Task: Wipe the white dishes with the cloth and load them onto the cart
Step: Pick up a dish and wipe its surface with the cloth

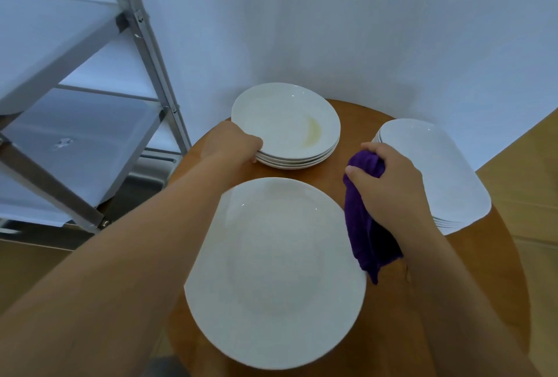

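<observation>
A stack of several round white plates [280,123] stands at the far side of the round wooden table [356,123]; the top plate has a yellowish stain on its right side. My left hand [232,144] grips the left rim of that stack, fingers under the edge. My right hand [389,183] holds a bunched purple cloth [362,225] that hangs down beside a large round white plate [277,271] near me. A stack of white rectangular dishes [437,171] sits to the right, partly behind my right hand.
A metal cart [90,123] with shelves and slanted steel legs stands to the left of the table. A white wall rises behind the table. Wooden floor shows at the right and lower left.
</observation>
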Demonstrator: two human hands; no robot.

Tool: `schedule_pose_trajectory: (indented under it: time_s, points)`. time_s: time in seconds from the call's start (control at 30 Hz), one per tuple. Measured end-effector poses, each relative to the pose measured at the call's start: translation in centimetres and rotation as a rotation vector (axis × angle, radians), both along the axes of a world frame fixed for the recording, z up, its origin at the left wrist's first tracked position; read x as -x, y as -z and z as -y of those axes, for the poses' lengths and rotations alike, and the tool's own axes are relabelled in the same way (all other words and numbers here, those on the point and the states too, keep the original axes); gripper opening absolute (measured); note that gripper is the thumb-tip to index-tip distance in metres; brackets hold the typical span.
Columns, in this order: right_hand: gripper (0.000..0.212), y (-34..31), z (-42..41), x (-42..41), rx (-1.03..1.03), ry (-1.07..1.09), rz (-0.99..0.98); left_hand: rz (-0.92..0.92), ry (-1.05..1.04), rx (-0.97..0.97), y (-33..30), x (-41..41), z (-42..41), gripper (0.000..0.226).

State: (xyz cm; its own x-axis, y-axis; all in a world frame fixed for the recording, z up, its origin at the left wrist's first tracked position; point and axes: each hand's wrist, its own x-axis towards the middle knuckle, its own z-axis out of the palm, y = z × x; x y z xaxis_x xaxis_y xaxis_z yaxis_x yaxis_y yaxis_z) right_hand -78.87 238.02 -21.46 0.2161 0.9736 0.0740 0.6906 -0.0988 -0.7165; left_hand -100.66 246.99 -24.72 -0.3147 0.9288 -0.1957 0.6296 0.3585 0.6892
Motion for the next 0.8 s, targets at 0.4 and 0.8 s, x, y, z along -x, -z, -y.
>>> schedule_pose_trajectory:
  time_s: [0.4, 0.8]
  points:
    - [0.042, 0.6, 0.2, -0.7, 0.015, 0.047, -0.098, 0.67, -0.27, -0.061, -2.2, -0.1, 0.0, 0.008]
    - [0.022, -4.8, 5.8, 0.8, 0.096, 0.33, -0.974, 0.988, -0.188, -0.213, -9.4, -2.1, 11.1, 0.007]
